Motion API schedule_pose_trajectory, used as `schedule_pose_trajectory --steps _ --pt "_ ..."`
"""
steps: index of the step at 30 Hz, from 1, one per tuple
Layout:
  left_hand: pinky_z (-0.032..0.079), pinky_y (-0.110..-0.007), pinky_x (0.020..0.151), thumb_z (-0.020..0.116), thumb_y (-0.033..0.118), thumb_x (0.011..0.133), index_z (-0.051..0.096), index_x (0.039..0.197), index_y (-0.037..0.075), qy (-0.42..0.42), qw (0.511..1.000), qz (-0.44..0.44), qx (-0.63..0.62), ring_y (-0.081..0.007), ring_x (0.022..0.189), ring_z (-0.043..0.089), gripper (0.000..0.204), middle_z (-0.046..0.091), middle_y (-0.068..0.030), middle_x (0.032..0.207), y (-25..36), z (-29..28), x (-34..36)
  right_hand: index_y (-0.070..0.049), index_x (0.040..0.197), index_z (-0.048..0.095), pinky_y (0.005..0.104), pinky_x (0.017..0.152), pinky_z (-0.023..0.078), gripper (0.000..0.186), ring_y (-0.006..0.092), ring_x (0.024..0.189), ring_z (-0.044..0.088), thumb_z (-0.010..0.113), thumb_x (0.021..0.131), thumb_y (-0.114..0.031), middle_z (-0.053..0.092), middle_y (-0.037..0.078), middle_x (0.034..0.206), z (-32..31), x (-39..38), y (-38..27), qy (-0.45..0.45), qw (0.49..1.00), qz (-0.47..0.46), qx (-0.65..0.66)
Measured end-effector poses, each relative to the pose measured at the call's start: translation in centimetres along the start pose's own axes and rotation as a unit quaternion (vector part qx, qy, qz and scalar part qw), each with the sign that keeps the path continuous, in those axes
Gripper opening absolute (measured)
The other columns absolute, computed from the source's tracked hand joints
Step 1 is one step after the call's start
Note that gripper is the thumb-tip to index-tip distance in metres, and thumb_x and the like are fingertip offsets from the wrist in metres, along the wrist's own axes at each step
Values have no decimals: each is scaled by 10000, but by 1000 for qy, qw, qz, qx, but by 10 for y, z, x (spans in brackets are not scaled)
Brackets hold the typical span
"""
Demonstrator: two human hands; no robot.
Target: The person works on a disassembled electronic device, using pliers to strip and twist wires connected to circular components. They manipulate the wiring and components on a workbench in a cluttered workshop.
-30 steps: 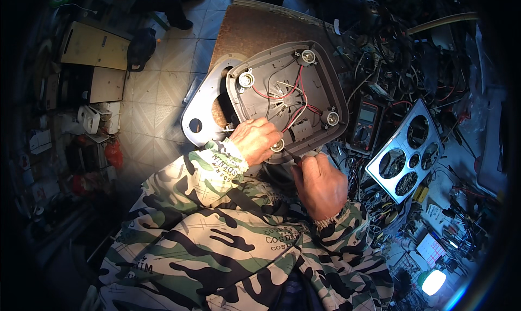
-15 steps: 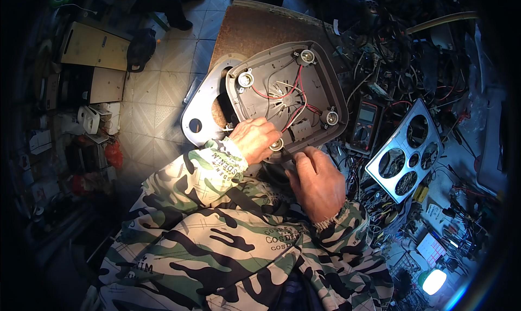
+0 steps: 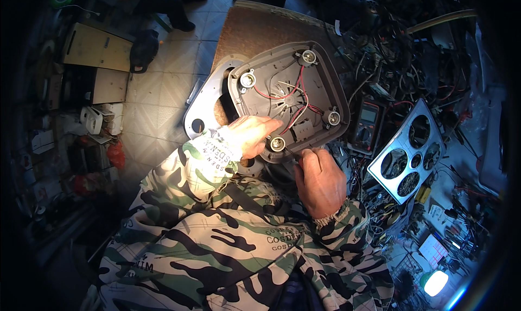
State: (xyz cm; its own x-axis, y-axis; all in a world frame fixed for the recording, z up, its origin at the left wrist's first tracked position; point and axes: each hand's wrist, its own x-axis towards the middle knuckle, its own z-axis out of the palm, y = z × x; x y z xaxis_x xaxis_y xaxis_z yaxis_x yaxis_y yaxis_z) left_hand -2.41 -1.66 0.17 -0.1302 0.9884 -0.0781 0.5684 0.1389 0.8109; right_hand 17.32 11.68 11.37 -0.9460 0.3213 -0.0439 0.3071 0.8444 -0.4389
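A grey plastic housing (image 3: 327,83) with four round sockets and red, white and grey wires lies over a light metal plate (image 3: 204,107) with round holes, on a brown board (image 3: 252,23). My left hand (image 3: 251,134) is at the housing's near left, index finger reaching inward and other fingers curled beside the nearest socket (image 3: 277,144); what they hold is hidden. My right hand (image 3: 319,183) is closed on a thin dark tool (image 3: 293,156), like a screwdriver, mostly hidden, pointing at that socket.
A multimeter (image 3: 368,115), a silver panel with five holes (image 3: 400,181) and tangled wires and tools crowd the right, beside a lit lamp (image 3: 434,283). Cabinets (image 3: 92,45) and a black bag (image 3: 144,50) stand left on tiles. Another person's legs (image 3: 176,15) show at the top.
My left hand has shifted slightly upward, its index finger now stretched inward, uncovering the nearest socket. The housing has moved slightly right. My right hand has moved only a little.
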Motion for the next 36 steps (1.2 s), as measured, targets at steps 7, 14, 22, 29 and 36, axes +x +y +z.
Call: schedule_pose_trajectory --steps 7,14,22,29,36 --pt "572 -483 884 592 -81 749 594 1351 -39 -50 998 -42 7 -445 1051 679 603 695 -232 1112 1 -6 4 -14 1138 624 437 719 564 356 356 868 681 792 825 -35 655 153 1008 0 2 0 10 1000 -9 20" --pt "587 -481 829 700 -21 778 690 1146 35 -48 996 -40 56 -416 1008 686 372 659 -152 1088 4 8 12 -22 1150 630 437 667 536 324 346 783 650 766 863 -86 604 142 901 0 -6 7 11 999 -1 31" --pt "576 -447 780 707 135 792 722 819 102 18 981 6 195 -307 958 639 45 628 -84 937 -13 37 15 -54 1112 639 452 621 538 353 353 732 660 832 843 -177 619 137 889 5 1 9 27 999 -14 34" --pt "494 -424 892 748 171 791 761 839 134 -14 967 -51 247 -260 1055 602 62 657 -30 972 -2 22 5 -27 1171 625 437 645 553 382 351 752 681 805 847 -116 632 133 901 10 13 5 29 995 -56 71" --pt "565 -423 873 743 183 765 775 856 127 -7 956 -77 285 -308 1059 604 111 641 -79 1051 -2 28 2 33 1194 624 438 656 533 406 332 725 649 739 806 -3 638 154 877 -7 10 4 152 977 -61 139"
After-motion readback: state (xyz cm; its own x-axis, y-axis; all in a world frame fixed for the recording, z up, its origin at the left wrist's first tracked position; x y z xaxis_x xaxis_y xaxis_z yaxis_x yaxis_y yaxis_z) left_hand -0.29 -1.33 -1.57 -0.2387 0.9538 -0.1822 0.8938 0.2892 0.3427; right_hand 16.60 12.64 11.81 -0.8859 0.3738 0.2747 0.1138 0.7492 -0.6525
